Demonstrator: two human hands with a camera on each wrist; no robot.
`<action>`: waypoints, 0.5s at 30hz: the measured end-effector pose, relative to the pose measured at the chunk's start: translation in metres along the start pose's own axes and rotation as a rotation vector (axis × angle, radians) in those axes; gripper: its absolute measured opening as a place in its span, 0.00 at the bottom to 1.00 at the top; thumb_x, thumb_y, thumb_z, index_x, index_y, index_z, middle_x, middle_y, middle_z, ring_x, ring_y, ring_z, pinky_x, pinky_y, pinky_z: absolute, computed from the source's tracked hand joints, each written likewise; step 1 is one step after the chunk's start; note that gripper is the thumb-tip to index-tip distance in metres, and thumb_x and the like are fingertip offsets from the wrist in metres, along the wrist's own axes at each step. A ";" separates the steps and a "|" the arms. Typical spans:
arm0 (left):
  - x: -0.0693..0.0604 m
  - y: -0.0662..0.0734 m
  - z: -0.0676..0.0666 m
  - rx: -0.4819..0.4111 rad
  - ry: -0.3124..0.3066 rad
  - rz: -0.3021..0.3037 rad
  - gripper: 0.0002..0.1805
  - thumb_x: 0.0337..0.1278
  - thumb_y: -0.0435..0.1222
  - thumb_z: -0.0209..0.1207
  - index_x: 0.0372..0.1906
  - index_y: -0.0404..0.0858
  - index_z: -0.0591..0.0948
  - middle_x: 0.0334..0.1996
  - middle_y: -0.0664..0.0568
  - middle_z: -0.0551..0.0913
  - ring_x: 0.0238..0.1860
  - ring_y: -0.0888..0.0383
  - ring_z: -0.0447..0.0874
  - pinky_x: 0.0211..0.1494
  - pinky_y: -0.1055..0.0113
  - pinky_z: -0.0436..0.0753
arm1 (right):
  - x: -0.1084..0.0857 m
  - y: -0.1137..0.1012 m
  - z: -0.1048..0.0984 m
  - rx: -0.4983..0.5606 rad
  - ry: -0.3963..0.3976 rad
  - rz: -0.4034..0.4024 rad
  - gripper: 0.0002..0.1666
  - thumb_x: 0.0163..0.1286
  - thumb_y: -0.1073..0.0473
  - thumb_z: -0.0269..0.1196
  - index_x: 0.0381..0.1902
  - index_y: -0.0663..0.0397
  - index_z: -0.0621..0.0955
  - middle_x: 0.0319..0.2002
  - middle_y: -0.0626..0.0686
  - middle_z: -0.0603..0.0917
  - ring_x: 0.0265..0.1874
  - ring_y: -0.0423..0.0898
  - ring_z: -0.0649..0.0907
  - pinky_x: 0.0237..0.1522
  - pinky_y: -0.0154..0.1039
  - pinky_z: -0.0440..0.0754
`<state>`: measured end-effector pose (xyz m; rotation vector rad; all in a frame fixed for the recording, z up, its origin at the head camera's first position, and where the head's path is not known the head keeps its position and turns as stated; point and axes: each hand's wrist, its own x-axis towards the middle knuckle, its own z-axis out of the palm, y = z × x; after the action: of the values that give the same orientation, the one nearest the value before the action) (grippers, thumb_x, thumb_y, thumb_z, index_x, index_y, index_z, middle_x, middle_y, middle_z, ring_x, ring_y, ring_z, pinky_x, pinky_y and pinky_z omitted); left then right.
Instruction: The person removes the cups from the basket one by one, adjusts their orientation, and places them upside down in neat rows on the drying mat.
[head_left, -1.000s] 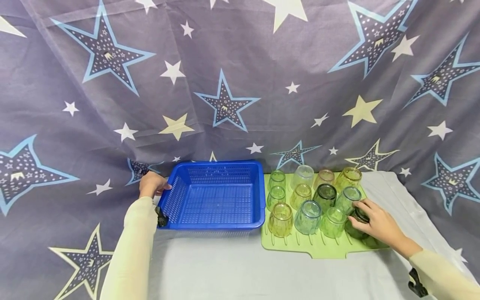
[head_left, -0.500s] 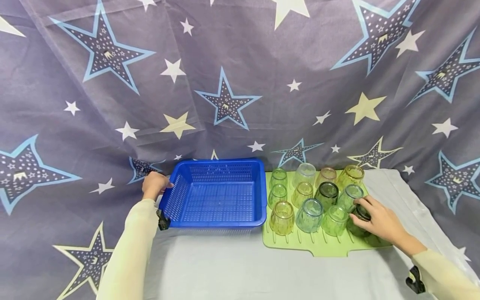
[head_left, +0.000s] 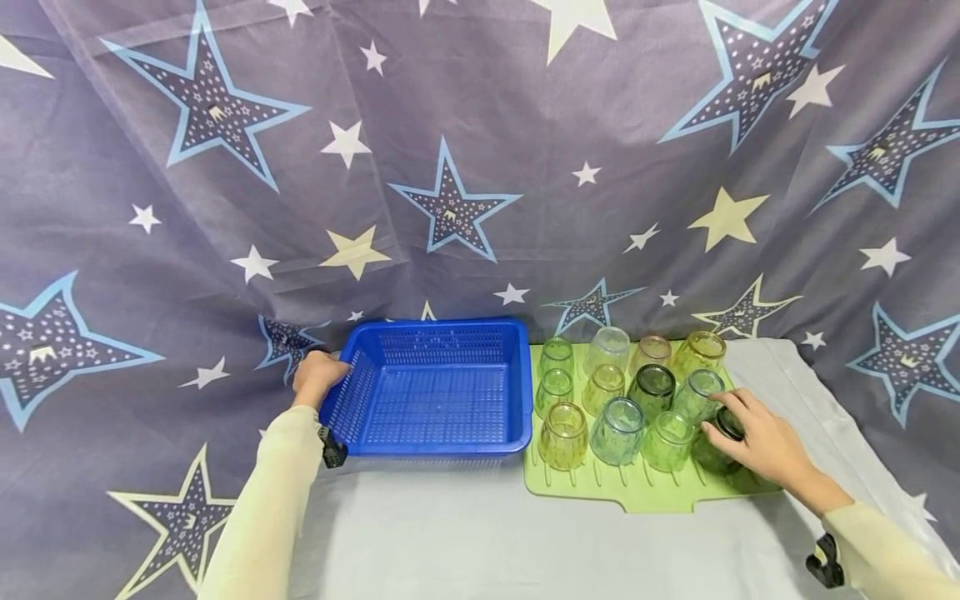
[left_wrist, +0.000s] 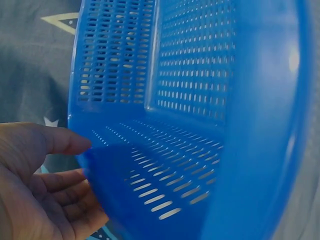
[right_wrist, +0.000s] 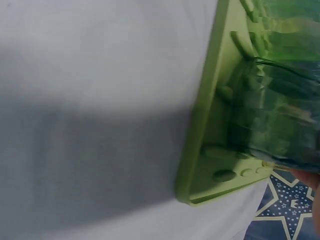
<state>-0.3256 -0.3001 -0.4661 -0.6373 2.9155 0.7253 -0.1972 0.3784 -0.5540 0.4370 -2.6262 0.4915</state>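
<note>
A blue plastic basket (head_left: 442, 457) with slotted walls stands in the middle of the head view, with nothing in it. My left hand (head_left: 318, 375) holds its left rim. In the left wrist view the thumb of the left hand (left_wrist: 40, 185) lies over the rim, the other fingers outside the wall. At the far right, my right hand (head_left: 765, 442) grips a dark green glass (head_left: 716, 454) at the front right corner of a green drying mat (head_left: 577, 492). The right wrist view shows this dark glass (right_wrist: 280, 115) over the mat, with little of the hand visible.
Several upside-down glasses stand in rows on the mat, among them a light green glass (head_left: 667, 442), a blue glass (head_left: 618, 431) and a yellow glass (head_left: 563, 437). A white cloth (head_left: 480, 533) covers the table. A star-patterned curtain (head_left: 480, 108) hangs behind.
My left hand has shifted slightly to the right, closer against the basket rim. The right hand stays at the dark green glass with barely any movement.
</note>
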 end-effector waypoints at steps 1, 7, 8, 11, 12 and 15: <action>-0.001 0.000 0.001 -0.001 -0.004 0.004 0.26 0.58 0.45 0.59 0.51 0.26 0.83 0.53 0.28 0.82 0.51 0.35 0.82 0.49 0.45 0.83 | 0.002 0.000 -0.001 0.004 0.006 -0.005 0.27 0.61 0.51 0.71 0.57 0.53 0.80 0.47 0.55 0.81 0.24 0.44 0.77 0.18 0.36 0.70; -0.005 0.006 0.004 -0.029 -0.006 0.021 0.36 0.66 0.48 0.55 0.66 0.23 0.72 0.63 0.26 0.75 0.63 0.30 0.75 0.64 0.40 0.78 | 0.019 -0.002 -0.013 0.020 0.039 -0.004 0.28 0.63 0.52 0.69 0.59 0.57 0.79 0.49 0.59 0.80 0.32 0.53 0.81 0.22 0.40 0.74; -0.005 0.008 0.005 -0.036 -0.008 0.024 0.37 0.67 0.48 0.54 0.69 0.23 0.69 0.65 0.26 0.73 0.65 0.30 0.73 0.67 0.39 0.75 | 0.024 -0.002 -0.015 0.029 0.046 0.000 0.28 0.63 0.52 0.69 0.59 0.58 0.79 0.49 0.59 0.81 0.33 0.54 0.82 0.23 0.43 0.75; -0.005 0.016 0.007 -0.054 0.002 0.058 0.42 0.69 0.48 0.54 0.76 0.24 0.59 0.70 0.24 0.67 0.70 0.27 0.66 0.72 0.37 0.69 | 0.037 -0.002 -0.025 0.049 0.063 0.015 0.30 0.64 0.53 0.68 0.62 0.59 0.78 0.51 0.61 0.80 0.37 0.58 0.82 0.27 0.51 0.79; -0.005 0.018 0.008 -0.067 0.007 0.072 0.43 0.69 0.48 0.54 0.77 0.24 0.56 0.71 0.24 0.65 0.72 0.27 0.63 0.74 0.37 0.67 | 0.042 -0.002 -0.028 0.060 0.072 0.020 0.31 0.64 0.53 0.68 0.63 0.59 0.78 0.52 0.62 0.80 0.39 0.59 0.82 0.30 0.56 0.80; -0.007 0.028 0.010 -0.079 0.035 0.141 0.46 0.68 0.48 0.55 0.78 0.25 0.52 0.74 0.23 0.59 0.74 0.24 0.55 0.77 0.34 0.60 | 0.058 -0.003 -0.039 0.055 0.092 0.031 0.31 0.66 0.52 0.67 0.65 0.56 0.77 0.55 0.62 0.79 0.44 0.63 0.81 0.29 0.59 0.80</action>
<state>-0.3314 -0.2706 -0.4621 -0.4580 3.0005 0.8566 -0.2324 0.3783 -0.4935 0.3814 -2.5395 0.5808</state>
